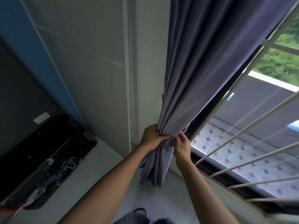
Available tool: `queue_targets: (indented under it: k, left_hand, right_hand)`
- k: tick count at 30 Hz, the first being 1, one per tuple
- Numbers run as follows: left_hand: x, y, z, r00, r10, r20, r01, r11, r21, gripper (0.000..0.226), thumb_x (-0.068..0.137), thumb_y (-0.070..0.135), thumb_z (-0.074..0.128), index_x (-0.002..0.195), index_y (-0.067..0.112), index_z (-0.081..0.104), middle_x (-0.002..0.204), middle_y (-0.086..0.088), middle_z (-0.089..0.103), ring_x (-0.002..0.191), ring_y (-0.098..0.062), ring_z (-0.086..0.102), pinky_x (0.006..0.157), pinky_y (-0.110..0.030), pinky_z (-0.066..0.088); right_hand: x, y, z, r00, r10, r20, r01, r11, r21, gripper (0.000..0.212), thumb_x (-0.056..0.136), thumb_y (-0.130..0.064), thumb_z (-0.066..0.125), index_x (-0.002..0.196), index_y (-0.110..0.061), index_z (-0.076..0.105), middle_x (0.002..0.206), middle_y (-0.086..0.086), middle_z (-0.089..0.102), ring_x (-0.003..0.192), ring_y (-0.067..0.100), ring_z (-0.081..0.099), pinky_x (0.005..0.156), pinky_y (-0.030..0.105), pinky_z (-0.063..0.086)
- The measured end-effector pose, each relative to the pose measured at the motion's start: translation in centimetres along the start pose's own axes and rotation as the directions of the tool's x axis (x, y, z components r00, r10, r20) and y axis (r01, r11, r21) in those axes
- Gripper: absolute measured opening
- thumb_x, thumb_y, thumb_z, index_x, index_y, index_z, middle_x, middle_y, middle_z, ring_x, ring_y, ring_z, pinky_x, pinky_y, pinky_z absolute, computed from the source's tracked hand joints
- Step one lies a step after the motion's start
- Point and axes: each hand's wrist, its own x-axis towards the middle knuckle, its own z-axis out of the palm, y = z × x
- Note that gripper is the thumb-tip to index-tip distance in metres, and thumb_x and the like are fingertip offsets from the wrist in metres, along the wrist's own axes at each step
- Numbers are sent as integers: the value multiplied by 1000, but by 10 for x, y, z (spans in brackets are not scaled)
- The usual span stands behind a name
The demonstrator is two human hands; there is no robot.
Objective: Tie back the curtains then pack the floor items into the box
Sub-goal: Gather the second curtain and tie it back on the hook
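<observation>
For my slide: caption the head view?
Both hands, left and right, cinch the gathered purple curtain beside the barred window.

Single head-worn, wide-angle view. The camera looked forward and steeply down from the person's head, facing a room corner where a white wall [90, 62] met a barred window [258, 143]. Both forearms ran up from the lower edge to the left hand [152, 138] and right hand [182, 145], close to the lens at frame centre, at a gathered curtain [202, 62]. Straight lines bowed toward the edges. The floor [113, 159] lay below; no second view was supplied.
</observation>
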Motion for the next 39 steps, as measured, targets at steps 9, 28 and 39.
queue_targets:
  k: [9,28,39]
  left_hand:
    - [3,11,-7,983,18,184,-12,999,-33,30,73,27,67,100,15,63,106,-8,68,98,-24,63,76,-29,50]
    - [44,26,8,929,16,369,-44,997,66,51,91,7,39,142,13,36,118,-22,59,105,-35,57,84,-34,43]
    - [45,20,17,927,-18,374,27,999,-21,22,91,4,54,105,-11,63,109,-25,61,106,-40,61,90,-45,53]
  right_hand:
    - [4,2,-7,979,-31,200,7,993,118,61,75,21,58,124,-12,45,116,15,61,108,27,62,86,35,55]
    - [36,13,-29,976,-14,216,-13,992,125,69,57,21,61,121,-3,49,111,27,62,107,45,60,87,63,50]
    - [34,-8,-36,977,-47,207,60,997,-53,39,59,23,59,88,-1,69,86,13,71,88,25,67,72,42,59]
